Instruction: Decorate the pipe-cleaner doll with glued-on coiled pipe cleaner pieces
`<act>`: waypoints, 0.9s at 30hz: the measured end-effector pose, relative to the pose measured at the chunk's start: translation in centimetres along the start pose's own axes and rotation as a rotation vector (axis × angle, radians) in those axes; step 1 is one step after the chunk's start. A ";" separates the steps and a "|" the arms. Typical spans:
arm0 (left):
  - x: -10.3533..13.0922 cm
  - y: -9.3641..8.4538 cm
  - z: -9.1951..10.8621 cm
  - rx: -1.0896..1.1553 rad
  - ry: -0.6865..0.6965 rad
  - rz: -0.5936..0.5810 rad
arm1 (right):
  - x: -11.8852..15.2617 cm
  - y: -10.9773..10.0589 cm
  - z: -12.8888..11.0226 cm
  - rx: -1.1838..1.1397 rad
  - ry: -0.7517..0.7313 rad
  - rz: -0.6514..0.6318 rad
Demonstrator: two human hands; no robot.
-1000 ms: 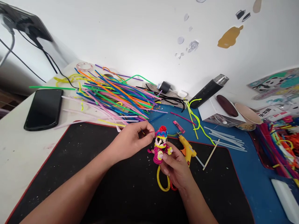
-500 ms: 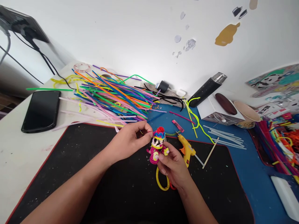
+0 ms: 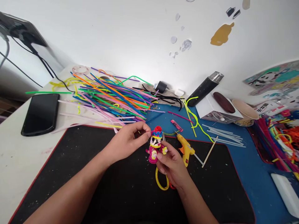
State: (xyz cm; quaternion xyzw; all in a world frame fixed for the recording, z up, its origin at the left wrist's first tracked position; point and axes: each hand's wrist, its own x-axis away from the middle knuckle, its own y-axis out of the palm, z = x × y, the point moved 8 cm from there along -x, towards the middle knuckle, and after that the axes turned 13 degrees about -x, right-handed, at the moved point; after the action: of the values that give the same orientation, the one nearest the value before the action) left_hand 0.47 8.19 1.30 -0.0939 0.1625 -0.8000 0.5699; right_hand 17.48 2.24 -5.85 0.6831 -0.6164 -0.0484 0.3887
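Note:
A small pipe-cleaner doll [image 3: 153, 155] stands upright between my hands, with a magenta body, a black-and-white face and a blue-and-yellow hat topped by a red pompom. My right hand [image 3: 174, 163] grips its lower body from the right, thumb in front. At the left side of the hat, the thumb and forefinger of my left hand [image 3: 129, 141] are pinched together on a small pink part, mostly hidden by the fingertips. Below the doll, yellow-and-red handled scissors [image 3: 162, 187] lie partly under my right hand. A yellow glue gun [image 3: 185, 149] rests just beyond that hand.
A black mat [image 3: 130, 193] lies under my hands. Behind it spreads a heap of coloured pipe cleaners [image 3: 116, 96]. A phone [image 3: 40, 113] is at left. To the right are glue sticks [image 3: 224, 135], a wooden stick [image 3: 210, 151], a black flask [image 3: 205, 88] and a white box [image 3: 215, 112].
The whole view has shifted slightly. Both hands keep nearly the same hold on the doll, with no clear change in their grip.

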 end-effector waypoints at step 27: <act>-0.5 -0.7 -1.2 0.119 -0.088 -0.040 | 0.0 0.1 0.0 -0.011 -0.011 -0.015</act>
State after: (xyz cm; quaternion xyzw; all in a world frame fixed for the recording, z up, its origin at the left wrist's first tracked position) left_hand -0.38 9.07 0.42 -0.0982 0.0875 -0.8147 0.5648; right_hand 17.40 2.27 -5.76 0.6854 -0.6131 -0.0586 0.3885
